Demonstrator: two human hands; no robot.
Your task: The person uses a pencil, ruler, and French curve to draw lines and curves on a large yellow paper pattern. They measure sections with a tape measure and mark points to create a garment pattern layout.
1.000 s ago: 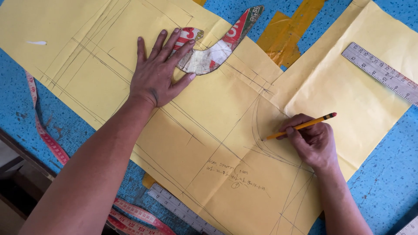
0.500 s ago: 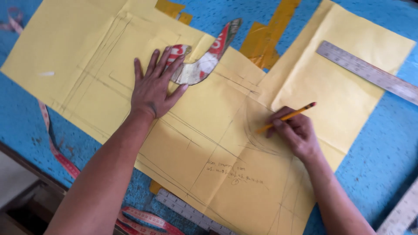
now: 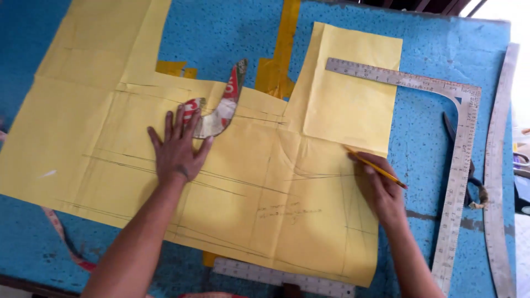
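A large yellow pattern paper (image 3: 99,138) with pencil lines lies spread on a blue table (image 3: 441,49). My left hand (image 3: 178,149) is flat on the paper, fingers spread, its fingertips touching the lower end of a curved red-and-white template (image 3: 223,107). My right hand (image 3: 381,190) rests at the paper's right edge and holds a yellow pencil (image 3: 375,166), tip pointing up-left onto the sheet.
A metal L-square ruler (image 3: 461,165) lies to the right, a long curved metal ruler (image 3: 497,182) beside it, dark scissors (image 3: 469,176) between them. A straight ruler (image 3: 281,277) pokes out under the paper's near edge. A tape measure (image 3: 63,240) trails at lower left.
The view has swung right and up, revealing the L-square and scissors. My right hand slid to the paper's right edge with the pencil. My left hand stays flat by the curved template.
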